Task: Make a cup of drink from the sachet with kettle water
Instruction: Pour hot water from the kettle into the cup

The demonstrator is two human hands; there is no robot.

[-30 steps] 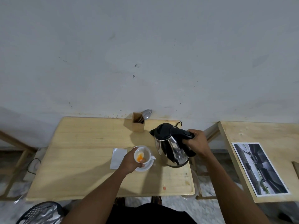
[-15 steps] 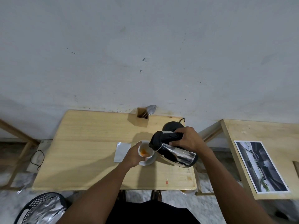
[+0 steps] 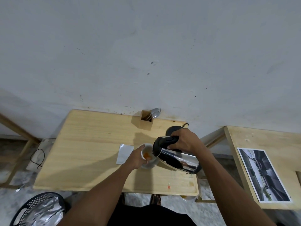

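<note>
- Soft, dim indoor light; the grey wall (image 3: 146, 46) is evenly lit, with no hard hotspots.
- The arms and the kettle (image 3: 177, 158) throw diffuse shadows forward and to the left across the tabletop (image 3: 84, 152), so the light comes from behind and to the right.
- The kettle's steel side carries bright mirror reflections.
- Wide-angle bending bows the tabletop edges and the side table (image 3: 267, 141).
- Corners are soft; the basket (image 3: 29, 207) is slightly smeared.

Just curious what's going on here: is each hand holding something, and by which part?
The right hand holds the tilted kettle by its black handle. The left hand steadies the white cup by its side.
</note>
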